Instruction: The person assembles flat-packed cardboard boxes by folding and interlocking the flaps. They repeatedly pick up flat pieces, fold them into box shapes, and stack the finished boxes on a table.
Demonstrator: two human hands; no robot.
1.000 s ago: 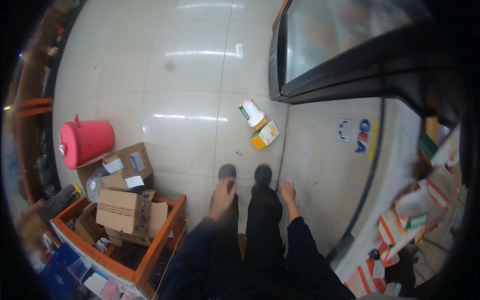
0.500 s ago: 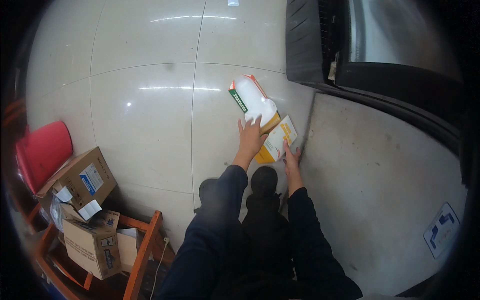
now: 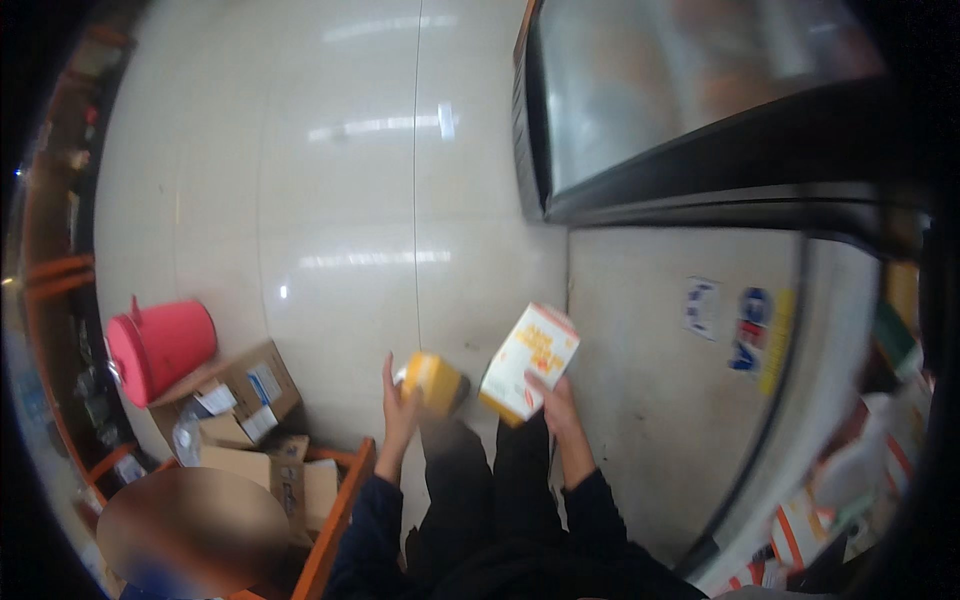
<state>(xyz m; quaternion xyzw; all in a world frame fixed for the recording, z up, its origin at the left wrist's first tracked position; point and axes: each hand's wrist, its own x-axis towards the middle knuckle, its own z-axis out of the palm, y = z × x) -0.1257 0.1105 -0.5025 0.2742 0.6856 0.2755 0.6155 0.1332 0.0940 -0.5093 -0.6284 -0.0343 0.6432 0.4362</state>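
My left hand is closed round a yellow package with some white at its side, held above my legs. Motion smears it, so its exact kind is unclear. To the right, my right hand grips a white carton with yellow-orange print by its lower right part. The thumb lies across the carton's printed face, and the fingers behind it are hidden. A gap separates the two packages.
A pink bucket-like container stands at left beside opened cardboard boxes and an orange wooden frame. A black-framed glass cabinet and a pale panel lie to the right. Colourful packages sit at lower right.
Both hands have come up from the floor and moved apart, each with a package. The white carton is now tilted upright in my right hand. The view has shifted, showing more at right.
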